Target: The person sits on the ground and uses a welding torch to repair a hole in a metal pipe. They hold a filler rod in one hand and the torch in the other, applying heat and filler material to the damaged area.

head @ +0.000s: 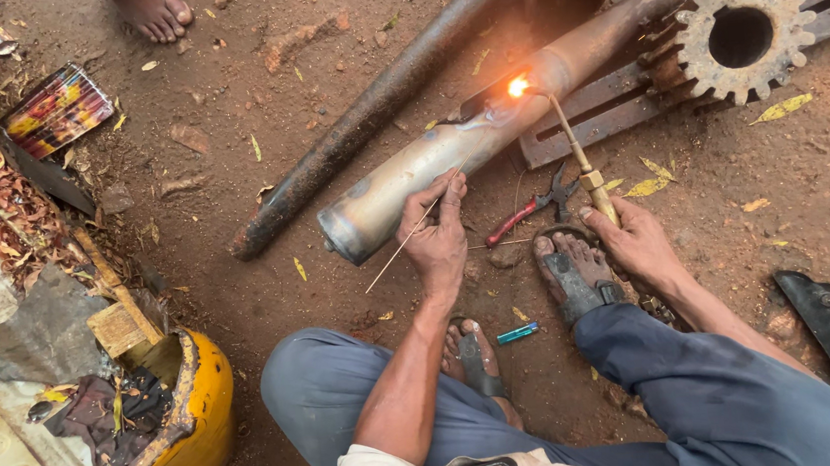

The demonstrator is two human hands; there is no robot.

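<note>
Squatting on bare dirt, a person pinches a thin filler rod [413,231] in the closed fingers of the left hand [438,236]. The right hand [636,242], fingers wrapped shut, grips a brass torch [580,158] whose flame [519,87] touches a metal exhaust pipe [449,158] lying just ahead, near pliers [535,205] and a gear [740,37].

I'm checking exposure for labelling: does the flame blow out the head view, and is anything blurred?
Head view: only the flame clips to white, casting a small orange glow on the metal pipe; daylight is soft and even, shadows faint; both hands and the ground look sharp.
</note>
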